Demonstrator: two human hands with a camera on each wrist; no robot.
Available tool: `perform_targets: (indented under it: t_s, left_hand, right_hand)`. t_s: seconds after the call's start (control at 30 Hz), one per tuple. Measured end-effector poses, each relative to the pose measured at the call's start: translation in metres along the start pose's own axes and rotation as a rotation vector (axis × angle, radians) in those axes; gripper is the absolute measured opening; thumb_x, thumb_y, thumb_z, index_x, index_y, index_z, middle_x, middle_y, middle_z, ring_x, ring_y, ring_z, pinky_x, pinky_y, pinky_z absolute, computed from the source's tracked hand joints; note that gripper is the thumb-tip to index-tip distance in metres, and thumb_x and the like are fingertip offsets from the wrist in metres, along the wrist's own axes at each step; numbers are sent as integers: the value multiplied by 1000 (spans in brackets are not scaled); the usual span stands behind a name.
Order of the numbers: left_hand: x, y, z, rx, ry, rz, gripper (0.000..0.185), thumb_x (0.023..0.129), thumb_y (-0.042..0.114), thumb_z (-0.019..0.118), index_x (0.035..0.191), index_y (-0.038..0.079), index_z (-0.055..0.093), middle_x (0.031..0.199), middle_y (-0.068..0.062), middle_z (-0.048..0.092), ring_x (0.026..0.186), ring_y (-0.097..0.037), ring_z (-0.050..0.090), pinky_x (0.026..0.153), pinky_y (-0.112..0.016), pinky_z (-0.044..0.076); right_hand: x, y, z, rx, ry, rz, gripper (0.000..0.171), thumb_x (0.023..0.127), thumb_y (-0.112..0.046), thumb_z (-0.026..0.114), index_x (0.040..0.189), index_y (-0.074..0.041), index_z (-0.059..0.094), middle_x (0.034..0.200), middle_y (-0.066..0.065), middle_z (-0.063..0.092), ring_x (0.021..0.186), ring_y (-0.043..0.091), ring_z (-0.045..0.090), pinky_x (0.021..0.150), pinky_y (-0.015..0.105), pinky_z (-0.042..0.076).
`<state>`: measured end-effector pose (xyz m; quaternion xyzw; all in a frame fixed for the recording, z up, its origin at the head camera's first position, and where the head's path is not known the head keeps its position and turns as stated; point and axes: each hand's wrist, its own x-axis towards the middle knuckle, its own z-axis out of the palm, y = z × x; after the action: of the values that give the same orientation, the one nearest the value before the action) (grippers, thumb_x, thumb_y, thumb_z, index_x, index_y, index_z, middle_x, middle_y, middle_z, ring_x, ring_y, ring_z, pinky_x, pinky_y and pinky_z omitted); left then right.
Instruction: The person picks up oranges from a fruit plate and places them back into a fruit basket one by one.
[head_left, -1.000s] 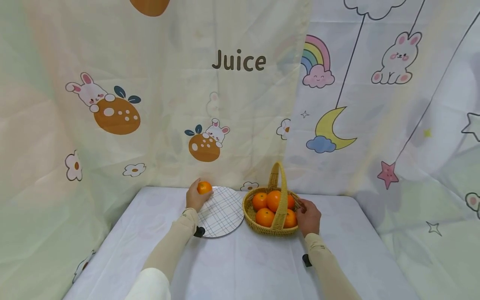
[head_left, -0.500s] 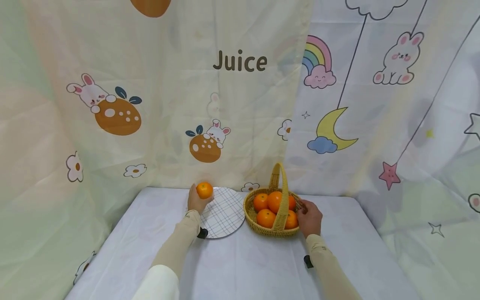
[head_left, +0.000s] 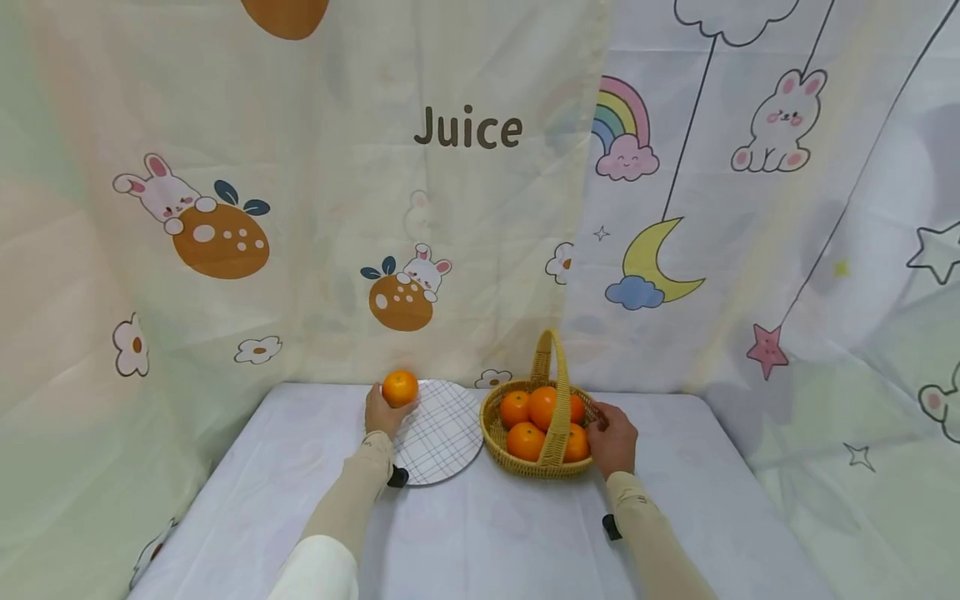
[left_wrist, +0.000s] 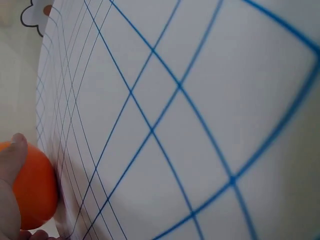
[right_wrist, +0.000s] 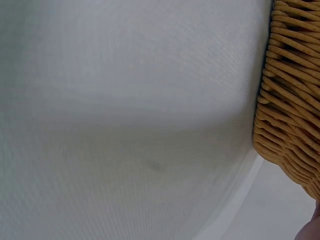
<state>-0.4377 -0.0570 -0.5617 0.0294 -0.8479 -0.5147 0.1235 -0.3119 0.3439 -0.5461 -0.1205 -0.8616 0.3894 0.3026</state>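
Observation:
In the head view, my left hand point(head_left: 384, 413) holds an orange mandarin point(head_left: 401, 388) at the back left edge of a round plate point(head_left: 442, 433) with a blue grid pattern. The left wrist view has the thumb point(left_wrist: 14, 159) against the mandarin, fingertips below it, and the fruit close against the plate. Just right of the plate stands a woven basket point(head_left: 492, 433) with a tall handle and several mandarins point(head_left: 525, 442) inside. My right hand point(head_left: 615, 437) grips the basket's right rim. In the right wrist view only the basket's woven side point(right_wrist: 292, 100) and a bit of that hand appear.
A pale cloth covers the table point(head_left: 480, 542). Printed curtains point(head_left: 480, 208) hang close behind the plate and basket and along both sides.
My left hand has slid slightly lower around the mandarin, so more of the fruit shows. The right hand keeps its grip on the basket. The head view has shifted a little.

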Motion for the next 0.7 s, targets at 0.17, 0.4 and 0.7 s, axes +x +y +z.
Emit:
perform_targets:
  t_s: [0.17, 0.4, 0.7]
  left_hand:
    - [-1, 1, 2, -6, 15, -23, 82, 82, 17, 79, 143, -9, 29, 140, -29, 39, 127, -43, 39, 113, -51, 26]
    - [5, -3, 5, -38, 51, 22, 70, 80, 12, 80, 135, -6, 41, 131, -26, 49, 121, -41, 46, 109, -52, 31]
    - [6, -1, 4, -60, 19, -12, 73, 83, 14, 78, 140, -5, 35, 137, -25, 45, 125, -40, 43, 112, -52, 27]
  right_hand:
    - [-3, 1, 2, -3, -16, -3, 36, 89, 2, 60, 125, -5, 64, 123, 16, 62, 114, 34, 57, 98, 51, 47]
    - [-1, 0, 2, 1, -13, -3, 37, 88, 1, 61, 125, -5, 64, 122, 16, 63, 113, 33, 58, 97, 50, 48]
    - [0, -3, 0, -5, -14, 14, 37, 89, 1, 61, 126, -3, 63, 123, 17, 62, 113, 34, 58, 96, 49, 48]
